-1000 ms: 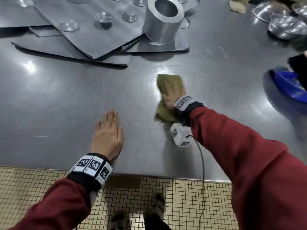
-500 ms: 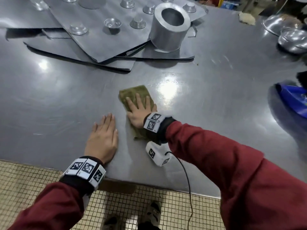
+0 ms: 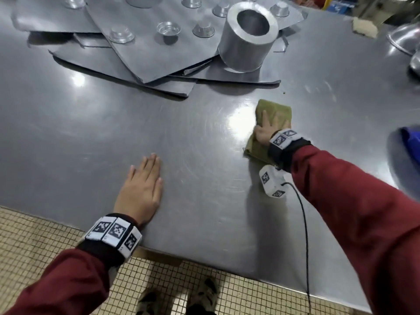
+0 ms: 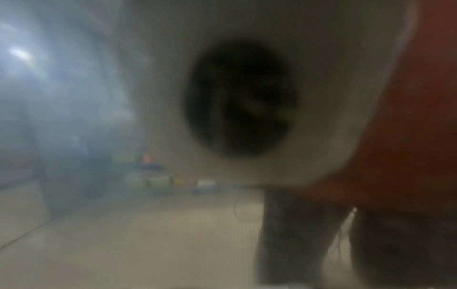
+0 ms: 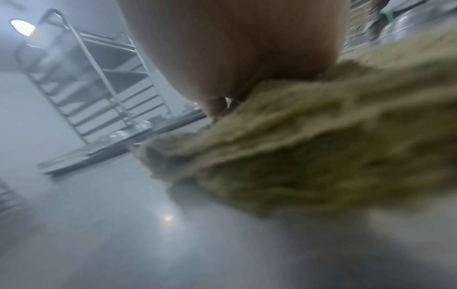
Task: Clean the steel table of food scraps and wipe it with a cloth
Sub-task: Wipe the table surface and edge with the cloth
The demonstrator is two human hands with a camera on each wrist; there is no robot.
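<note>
Right of centre in the head view, the right hand (image 3: 266, 133) presses flat, fingers spread, on the olive cloth (image 3: 276, 110) lying on the steel table (image 3: 193, 137). Soft and limp, it probably bunches; a flat palm suits. The left hand (image 3: 142, 189) rests open, holding nothing.

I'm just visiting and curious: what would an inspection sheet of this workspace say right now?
Surface: steel table, shiny, with swirl marks; a small crumb beyond the cloth.
Job's things: green cloth flat on the table under the right hand.
Clutter: overlapping metal sheets carrying small cups and a hollow cylinder; bowls; sponge; blue object.
Hands: left hand flat on the table; right hand presses the cloth.
Cables: black cable from the right wrist device.
Surroundings: tiled floor; shelf rack.
</note>
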